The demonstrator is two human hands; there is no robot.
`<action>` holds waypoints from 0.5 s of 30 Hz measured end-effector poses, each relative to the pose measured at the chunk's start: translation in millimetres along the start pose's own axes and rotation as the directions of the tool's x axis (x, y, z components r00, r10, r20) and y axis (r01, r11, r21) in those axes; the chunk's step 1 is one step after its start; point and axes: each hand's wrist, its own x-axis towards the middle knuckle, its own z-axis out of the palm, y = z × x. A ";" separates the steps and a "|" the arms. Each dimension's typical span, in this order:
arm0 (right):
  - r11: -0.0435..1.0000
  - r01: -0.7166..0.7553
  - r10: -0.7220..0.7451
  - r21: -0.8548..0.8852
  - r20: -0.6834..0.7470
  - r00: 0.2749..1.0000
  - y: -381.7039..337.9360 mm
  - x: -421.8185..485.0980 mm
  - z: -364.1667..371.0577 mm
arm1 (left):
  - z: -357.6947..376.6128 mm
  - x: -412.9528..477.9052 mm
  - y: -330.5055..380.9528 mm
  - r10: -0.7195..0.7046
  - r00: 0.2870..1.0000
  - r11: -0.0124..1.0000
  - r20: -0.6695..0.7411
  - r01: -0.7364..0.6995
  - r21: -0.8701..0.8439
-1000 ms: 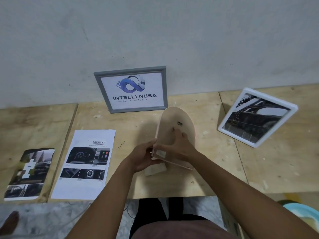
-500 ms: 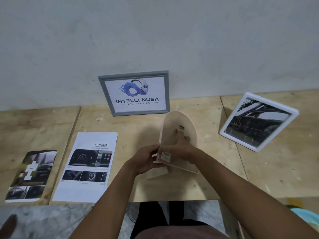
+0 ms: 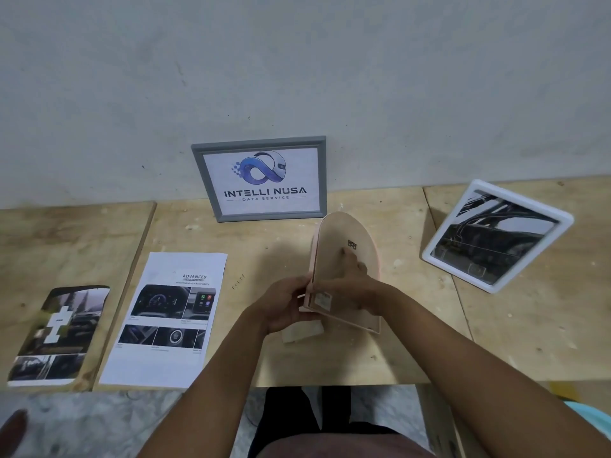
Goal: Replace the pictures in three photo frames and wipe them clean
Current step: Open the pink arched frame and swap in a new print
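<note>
While the arched frame (image 3: 334,236) is being held upright close to the front of the table (image 3: 330,361), its bare backboard toward the person, both hands are working on it. Whether its bottom edge is touching the wood I cannot tell. The left hand (image 3: 281,305) is gripping the lower left edge, fingers curled round it. The right hand (image 3: 350,287) is lying across the backboard, its fingers (image 3: 345,253) pressing fairly straight on the board just below the small hanger (image 3: 352,244). A wooden block (image 3: 302,332) is lying on the table just under the left hand.

This looks like the backboard being worked loose. The left grip is probably best kept on the rim alone, so the board can move. The right fingers should be pushing evenly, with the frame kept low over the table in case a pane slips out.

Further left, a printed sheet (image 3: 165,325) and an arched print (image 3: 56,332) are lying flat. At the right a white frame (image 3: 496,236) is leaning tilted, well apart from the hands. A grey frame (image 3: 261,180) is standing against the wall.

Compared with a second ago, both hands are keeping the same hold and the frame is barely turning. The view is dipping slightly, so everything is sitting a little lower in it. Nothing on the table is shifting.
</note>
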 end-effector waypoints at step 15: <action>1.000 0.019 -0.019 -0.007 -0.023 1.000 -1.3 -7.3 -0.2 | 3.2 9.0 -1.1 0.051 0.982 0.971 -0.181 -0.007 0.238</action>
